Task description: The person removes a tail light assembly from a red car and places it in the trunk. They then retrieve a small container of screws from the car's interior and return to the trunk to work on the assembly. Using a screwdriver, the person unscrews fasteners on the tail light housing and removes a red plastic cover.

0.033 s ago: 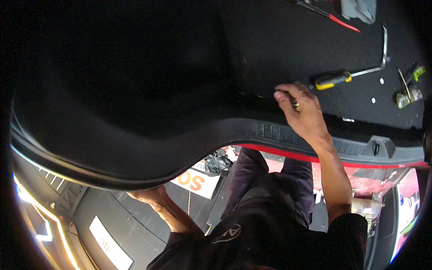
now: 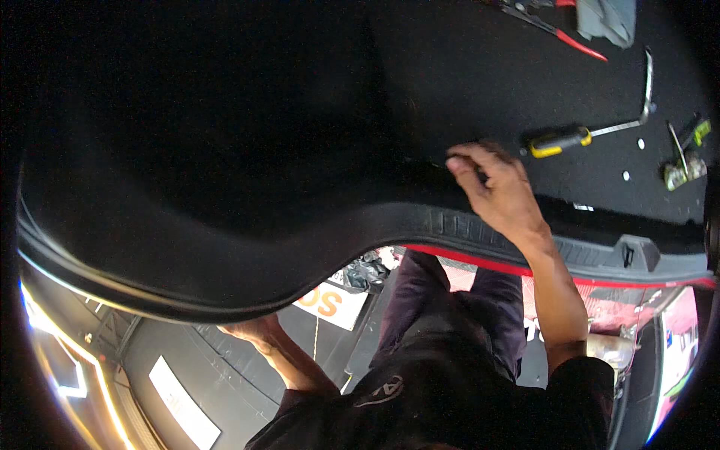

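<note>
My right hand (image 2: 499, 187) is over the black sill trim (image 2: 480, 225) of a car's boot opening. Its fingers are loosely bent, with a gap between thumb and forefinger and nothing seen in them; the fingertips blur slightly. Nearest to it, on the dark boot floor, lies a screwdriver-like tool with a yellow and black handle (image 2: 559, 142) and a bent metal shaft. My left hand (image 2: 253, 328) is at the lower outer edge of the curved black side trim (image 2: 225, 262). That edge hides its fingers, so what they touch cannot be told.
At the far right lie red-handled pliers (image 2: 574, 43), a grey cloth (image 2: 607, 21) and a small metal piece with green parts (image 2: 684, 171). White discs (image 2: 627, 176) are scattered near the yellow-handled tool. A raised latch housing (image 2: 636, 253) stands on the sill, above a red bumper edge (image 2: 480, 262).
The boot floor and tools sit slightly lower and farther right in the picture. My right hand has shifted slightly left relative to the sill and tools; my left hand stays at the edge.
</note>
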### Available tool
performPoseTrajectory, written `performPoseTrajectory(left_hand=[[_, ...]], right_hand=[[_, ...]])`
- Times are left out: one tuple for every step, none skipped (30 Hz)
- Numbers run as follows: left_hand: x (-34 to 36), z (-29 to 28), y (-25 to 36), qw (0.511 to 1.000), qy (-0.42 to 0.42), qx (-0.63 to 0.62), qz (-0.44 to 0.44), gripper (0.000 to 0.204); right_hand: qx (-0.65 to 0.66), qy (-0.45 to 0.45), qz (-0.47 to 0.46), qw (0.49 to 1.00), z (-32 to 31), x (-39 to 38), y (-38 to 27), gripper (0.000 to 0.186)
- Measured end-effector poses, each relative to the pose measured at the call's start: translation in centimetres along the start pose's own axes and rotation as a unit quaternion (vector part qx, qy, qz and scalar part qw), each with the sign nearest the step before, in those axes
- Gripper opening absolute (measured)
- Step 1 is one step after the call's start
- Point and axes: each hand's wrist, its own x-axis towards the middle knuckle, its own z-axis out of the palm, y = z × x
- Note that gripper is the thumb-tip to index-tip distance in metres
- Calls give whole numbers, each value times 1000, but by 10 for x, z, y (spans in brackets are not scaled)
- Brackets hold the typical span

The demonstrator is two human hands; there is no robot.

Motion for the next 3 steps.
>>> performPoseTrajectory(left_hand=[[-3, -14, -2, 997, 15, 67, 19, 73], [-4, -16, -3, 990, 23, 131, 37, 86], [2, -14, -3, 989, 23, 138, 44, 86]], right_hand=[[-22, -83, 13, 996, 6, 14, -9, 31], [-7, -125, 26, 992, 13, 27, -22, 35], [39, -153, -1, 987, 23, 46, -29, 36]])
